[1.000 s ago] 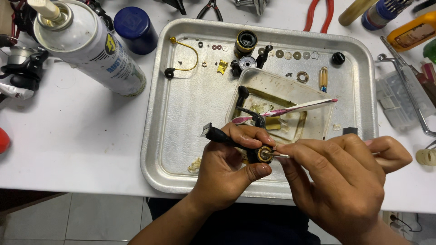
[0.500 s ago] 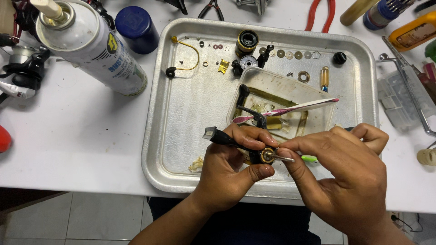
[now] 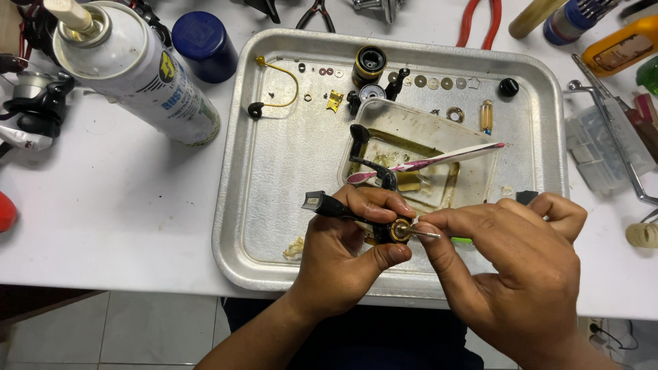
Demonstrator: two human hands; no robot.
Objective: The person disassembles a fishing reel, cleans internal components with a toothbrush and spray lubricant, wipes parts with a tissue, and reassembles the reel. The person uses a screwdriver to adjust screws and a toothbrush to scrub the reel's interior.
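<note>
Over the near edge of a metal tray (image 3: 274,157) on a white bench (image 3: 103,205), the left hand (image 3: 343,253) is clenched around a small black reel part (image 3: 336,205) with a brass-coloured end (image 3: 399,230), the part lying across the fingers with its black tip sticking out to the left. The right hand (image 3: 514,267) pinches a thin metal tool (image 3: 428,234), its tip touching the brass end; a bit of green shows just behind the fingers, though what it belongs to cannot be told. Judging from the layout, the strip-down looks largely done: a black and gold spool (image 3: 370,65), a row of small washers (image 3: 432,82), a wire bail (image 3: 277,85) and other tiny pieces lie spread along the far side of the tray, apart from one another. A shallow plastic tub (image 3: 473,178) in the middle of the tray holds yellowish liquid, a black part and a toothbrush (image 3: 425,161) resting across it, which suggests that cleaning is under way rather than finished. The piece in hand seems to be mid-work, and everything on the tray is still loose, so reassembly looks not yet begun. A large spray can (image 3: 137,68) and a dark blue cap (image 3: 204,44) stand left of the tray, red-handled pliers (image 3: 480,20) beyond it.
</note>
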